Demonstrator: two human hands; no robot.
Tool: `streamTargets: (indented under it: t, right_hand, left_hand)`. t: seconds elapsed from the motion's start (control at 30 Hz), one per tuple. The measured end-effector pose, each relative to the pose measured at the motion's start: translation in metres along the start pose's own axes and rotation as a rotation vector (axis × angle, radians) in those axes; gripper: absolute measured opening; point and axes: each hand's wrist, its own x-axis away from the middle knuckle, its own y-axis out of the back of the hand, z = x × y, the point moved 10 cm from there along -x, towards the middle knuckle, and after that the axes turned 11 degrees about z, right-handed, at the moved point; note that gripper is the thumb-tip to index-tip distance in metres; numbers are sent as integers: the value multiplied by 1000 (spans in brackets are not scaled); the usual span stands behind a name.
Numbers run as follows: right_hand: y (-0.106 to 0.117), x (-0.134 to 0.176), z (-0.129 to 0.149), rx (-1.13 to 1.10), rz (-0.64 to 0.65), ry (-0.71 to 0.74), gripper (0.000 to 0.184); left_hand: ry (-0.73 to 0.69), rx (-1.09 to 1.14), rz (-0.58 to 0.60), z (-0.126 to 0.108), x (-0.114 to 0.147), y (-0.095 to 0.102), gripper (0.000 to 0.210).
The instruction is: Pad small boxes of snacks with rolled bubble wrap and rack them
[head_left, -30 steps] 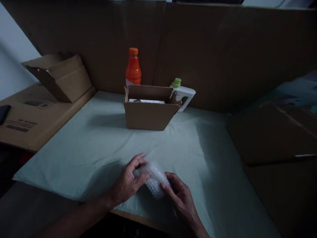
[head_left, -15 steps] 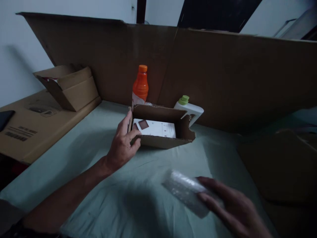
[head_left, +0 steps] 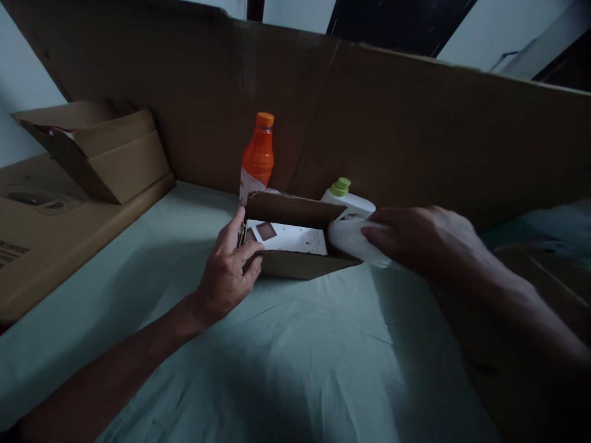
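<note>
My left hand (head_left: 233,258) grips the left end of a small open cardboard box (head_left: 305,266), thumb and fingers on its rim. Inside that box, toward the left, lies a white printed carton (head_left: 295,238) with a dark square on it. At the box's right end, my right hand (head_left: 406,231) holds a translucent, bubble-wrapped packet (head_left: 357,240), blurred by motion. The packet's left tip reaches over the open space beside the carton; whether it touches the box I cannot tell.
Behind the box stand an orange bottle (head_left: 259,151) and a white jug with a green cap (head_left: 341,186). A tall cardboard panel (head_left: 198,92) closes off the back. An open carton (head_left: 124,154) sits on a larger flat box (head_left: 55,227) at left. Pale green cloth (head_left: 295,357) covers the surface.
My right hand has carried the packet from the lower right up to the right end of the box. My left hand keeps its hold on the box. The view has shifted slightly.
</note>
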Motion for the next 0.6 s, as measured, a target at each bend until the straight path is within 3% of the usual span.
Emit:
streamTargets:
  t: [0.13, 0.3, 0.6]
  right_hand:
    - [-15, -39, 24, 199, 260, -21, 22]
    - [-45, -59, 58, 77, 490, 194, 10]
    - [-78, -73, 60, 26, 420, 313, 17]
  left_hand:
    - [15, -14, -15, 3, -2, -2, 16]
    - [-2, -27, -34, 3, -4, -1, 16]
    - [23, -26, -32, 9, -9, -5, 14]
